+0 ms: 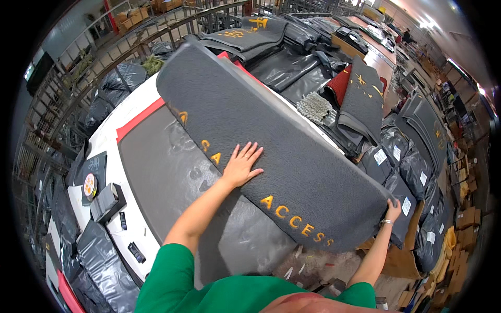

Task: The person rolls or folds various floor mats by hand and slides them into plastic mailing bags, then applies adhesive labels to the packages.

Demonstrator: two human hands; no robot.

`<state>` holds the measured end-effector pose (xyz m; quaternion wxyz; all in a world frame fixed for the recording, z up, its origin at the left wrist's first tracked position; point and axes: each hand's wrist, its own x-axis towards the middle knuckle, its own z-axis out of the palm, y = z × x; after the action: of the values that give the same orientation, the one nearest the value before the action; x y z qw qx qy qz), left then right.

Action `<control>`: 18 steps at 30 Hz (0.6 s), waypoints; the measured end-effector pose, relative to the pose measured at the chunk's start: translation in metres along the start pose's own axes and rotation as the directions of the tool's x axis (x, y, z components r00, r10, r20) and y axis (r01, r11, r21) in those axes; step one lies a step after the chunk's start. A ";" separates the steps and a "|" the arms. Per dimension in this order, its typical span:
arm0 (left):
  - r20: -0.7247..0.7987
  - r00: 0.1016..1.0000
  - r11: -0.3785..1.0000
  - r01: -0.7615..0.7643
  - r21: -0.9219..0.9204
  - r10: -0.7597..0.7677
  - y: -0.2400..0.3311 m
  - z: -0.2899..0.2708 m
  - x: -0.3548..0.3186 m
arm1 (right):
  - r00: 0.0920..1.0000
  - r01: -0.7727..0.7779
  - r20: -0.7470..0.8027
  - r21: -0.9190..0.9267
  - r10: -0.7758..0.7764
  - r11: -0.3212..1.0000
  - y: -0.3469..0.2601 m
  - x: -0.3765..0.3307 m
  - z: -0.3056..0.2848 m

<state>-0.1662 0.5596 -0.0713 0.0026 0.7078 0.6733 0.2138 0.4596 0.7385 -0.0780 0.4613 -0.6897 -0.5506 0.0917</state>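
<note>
A large dark grey mat [271, 130] with orange embroidered letters lies folded over across a white table [104, 141]. Its smooth grey underside [172, 182] shows on the near half. My left hand [241, 164] lies flat with fingers spread on the folded mat's fuzzy top, near the fold edge. My right hand [392, 210] grips the mat's right end at the table's side.
Black plastic-wrapped bundles [412, 167] are heaped to the right and at the lower left [102, 261]. More grey mats [362, 96] lie stacked behind. A small black box [107, 201] and a round sticker roll [90, 185] sit on the table's left. Metal racks [68, 73] stand at left; cardboard boxes [464, 229] at right.
</note>
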 end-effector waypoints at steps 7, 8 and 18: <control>-0.025 0.997 0.989 -0.074 -0.125 0.072 -0.013 0.029 0.024 | 0.957 -0.251 0.084 -0.244 0.278 0.937 0.117 -0.078 0.029; -0.065 0.996 0.993 -0.068 -0.093 0.062 -0.014 0.016 0.024 | 0.962 -0.246 0.073 -0.190 0.264 0.951 0.114 -0.086 0.024; -0.027 0.963 0.921 0.266 0.283 -0.269 -0.081 0.044 0.005 | -0.027 -0.998 0.780 -0.062 0.625 0.033 -0.014 -0.345 0.003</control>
<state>-0.2293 0.5845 -0.1334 -0.0657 0.6036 0.7872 0.1081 0.3184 0.4491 -0.2013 0.2480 -0.6298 -0.0399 0.7350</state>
